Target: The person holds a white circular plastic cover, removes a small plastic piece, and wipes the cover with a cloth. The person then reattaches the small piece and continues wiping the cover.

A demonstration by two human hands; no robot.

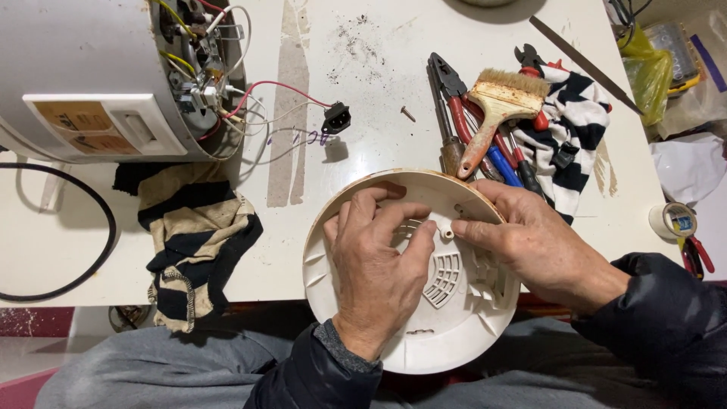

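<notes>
Beside table edge (257, 291), both hands' fingers (394, 227) grip round white cover (454, 333), tools (485, 129) near.

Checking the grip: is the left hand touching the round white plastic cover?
Touching. The head view shows the left hand lying flat on the round white cover, fingers pressed on its inner face; the right hand grips the rim.
</notes>
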